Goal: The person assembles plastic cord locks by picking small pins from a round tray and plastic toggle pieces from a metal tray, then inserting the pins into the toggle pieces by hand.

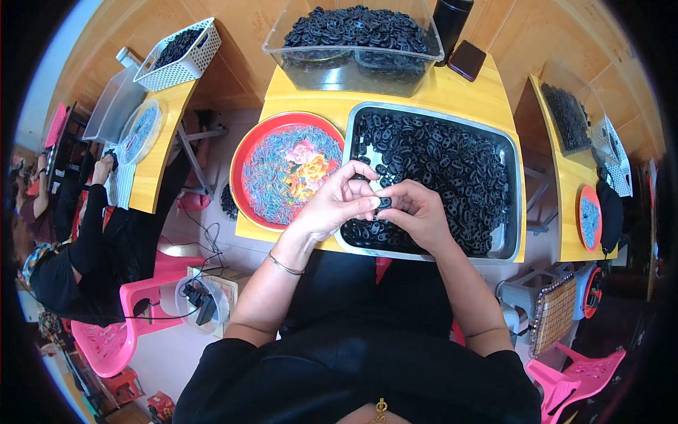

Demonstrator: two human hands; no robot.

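Observation:
Over the near part of the metal tray, my left hand and my right hand meet. Between their fingertips is a small black plastic piece, pinched from both sides. Fingers partly cover it, so its full shape is hidden. The metal tray holds a thick layer of black oval plastic pieces with holes in them. Left of it, a round red tray with a printed flower bottom holds many tiny thin bluish and silvery pieces. A bracelet circles my left wrist.
A clear plastic bin heaped with black pieces stands at the back of the yellow table, beside a dark flat case. A co-worker's hand is at the left table. Pink chairs and cables are on the left.

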